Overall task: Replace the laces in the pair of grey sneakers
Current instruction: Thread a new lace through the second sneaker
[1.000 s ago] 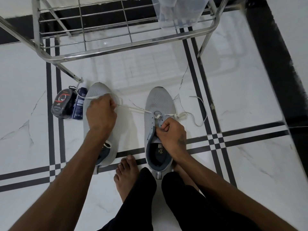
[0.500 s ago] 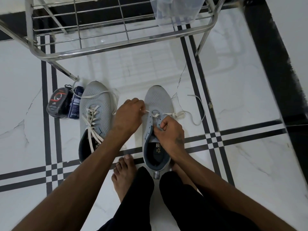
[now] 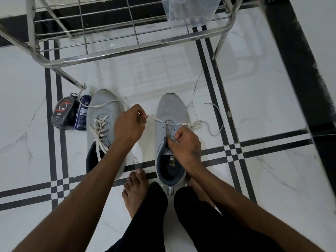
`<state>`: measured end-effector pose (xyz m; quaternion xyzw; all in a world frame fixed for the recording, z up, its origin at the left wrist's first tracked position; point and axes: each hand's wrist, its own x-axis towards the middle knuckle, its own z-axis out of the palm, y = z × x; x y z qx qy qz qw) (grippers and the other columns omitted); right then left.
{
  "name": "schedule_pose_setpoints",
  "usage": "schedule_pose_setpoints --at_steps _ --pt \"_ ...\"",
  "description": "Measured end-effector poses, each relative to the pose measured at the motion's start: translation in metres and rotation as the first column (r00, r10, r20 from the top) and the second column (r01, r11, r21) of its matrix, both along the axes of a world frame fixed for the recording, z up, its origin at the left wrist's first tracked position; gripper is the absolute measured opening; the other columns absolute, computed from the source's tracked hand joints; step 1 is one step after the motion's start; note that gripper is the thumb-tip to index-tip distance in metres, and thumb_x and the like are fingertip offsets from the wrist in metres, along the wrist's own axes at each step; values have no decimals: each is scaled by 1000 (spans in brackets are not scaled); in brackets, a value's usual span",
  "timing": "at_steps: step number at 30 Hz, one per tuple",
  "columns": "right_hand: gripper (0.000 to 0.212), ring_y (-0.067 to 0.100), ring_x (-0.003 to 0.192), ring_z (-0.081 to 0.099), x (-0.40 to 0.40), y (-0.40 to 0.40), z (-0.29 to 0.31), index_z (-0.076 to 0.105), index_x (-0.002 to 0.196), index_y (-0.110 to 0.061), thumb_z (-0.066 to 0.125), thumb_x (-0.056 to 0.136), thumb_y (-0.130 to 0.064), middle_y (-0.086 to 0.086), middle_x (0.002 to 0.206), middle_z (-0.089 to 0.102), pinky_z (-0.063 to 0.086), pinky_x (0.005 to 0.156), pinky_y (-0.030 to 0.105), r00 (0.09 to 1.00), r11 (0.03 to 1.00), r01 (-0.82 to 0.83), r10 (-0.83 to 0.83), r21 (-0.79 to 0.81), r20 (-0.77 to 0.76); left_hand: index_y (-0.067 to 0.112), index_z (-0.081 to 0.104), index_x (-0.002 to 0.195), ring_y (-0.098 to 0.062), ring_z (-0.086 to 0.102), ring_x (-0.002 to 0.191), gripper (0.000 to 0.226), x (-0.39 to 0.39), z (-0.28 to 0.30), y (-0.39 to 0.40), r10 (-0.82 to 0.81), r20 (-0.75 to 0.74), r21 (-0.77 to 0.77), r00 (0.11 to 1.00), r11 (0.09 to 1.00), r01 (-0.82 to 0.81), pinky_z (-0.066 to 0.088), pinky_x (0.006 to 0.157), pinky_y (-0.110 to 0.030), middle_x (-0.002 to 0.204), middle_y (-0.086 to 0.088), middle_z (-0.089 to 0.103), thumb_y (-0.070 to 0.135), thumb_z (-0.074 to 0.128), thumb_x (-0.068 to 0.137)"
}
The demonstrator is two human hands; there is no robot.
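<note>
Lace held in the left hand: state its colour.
Off-white, cream lace, seen in the head view, the only one.

Bare floor (image 3: pixel 263 99) right of sneakers; rack (image 3: pixel 112 55) overhangs ahead.

Both bare forearms were extended forward and down from the lower edge of the view, converging toward the middle. The left hand (image 3: pixel 129 124) was held knuckles-up with its fingers curled, and one end of the white lace (image 3: pixel 154 118) was pinched between thumb and fingertips. The right hand (image 3: pixel 183 145) was set lower and nearer the body, its fingers bent inward and pressed on the eyelet flap of the right grey sneaker (image 3: pixel 171 113), which was gripped there. A dark mark was seen on the back of the right hand near the wrist. Both wrists were kept nearly straight.
</note>
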<state>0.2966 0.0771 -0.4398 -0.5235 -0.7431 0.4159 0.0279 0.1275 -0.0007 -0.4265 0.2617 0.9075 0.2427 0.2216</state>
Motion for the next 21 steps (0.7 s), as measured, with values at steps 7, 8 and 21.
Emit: schedule_pose_setpoints --at_steps 7,8,21 --pt "31 7 57 48 0 -1 -1 48 73 -22 72 83 -38 -8 68 53 32 53 22 1000 1000 -9 8 15 12 27 63 115 -21 69 76 20 -14 13 -8 -224 -46 -142 973 966 216 56 74 -37 83 4 75 35 57 98" --pt "30 7 58 48 0 -1 -1 48 74 -22 72 83 -38 -8 68 54 32 54 22 1000 1000 -10 10 15 11 28 58 125 -25 69 85 29 -14 14 -10 -292 -93 -174 952 946 274 55 76 -38 92 1 74 36 59 97" --pt "29 16 62 56 3 2 0 54 74 -16 70 85 -37 -1 67 58 49 63 34 999 999 37 -38 -29 -34 16 69 104 -23 59 102 16 18 6 21 -483 -272 -200 832 874 442 50 71 -37 111 1 65 26 59 97"
